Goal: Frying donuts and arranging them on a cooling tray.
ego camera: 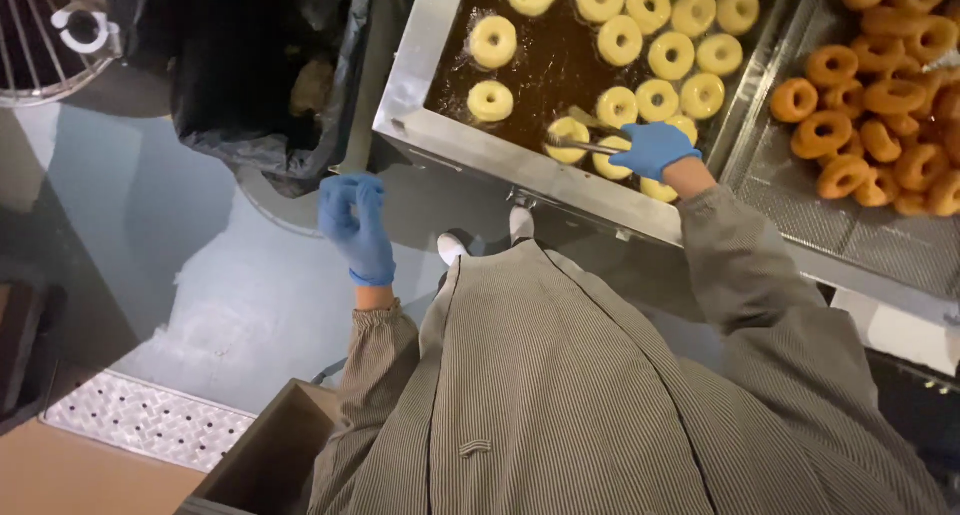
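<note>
Turning pale doughnuts (650, 50) in fryer (440, 135) w/ stick (585, 145) gripped by right hand (652, 148); left hand (355, 220) loosely curled, empty; browned batch (870, 115) already drained

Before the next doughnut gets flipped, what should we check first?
1. Right hand grips the metal tongs: ok.
2. Tongs' tips reach a pale doughnut at the fryer's near edge: ok.
3. Left hand is away from the hot oil, over the floor, holding nothing visible: ok.
4. Both hands are gloved in blue: ok.
5. Room for cooked ones on the draining rack beside the browned doughnuts: ok, bare mesh shows.
6. Undersides of the pale doughnuts browned enough: cannot tell.
</note>
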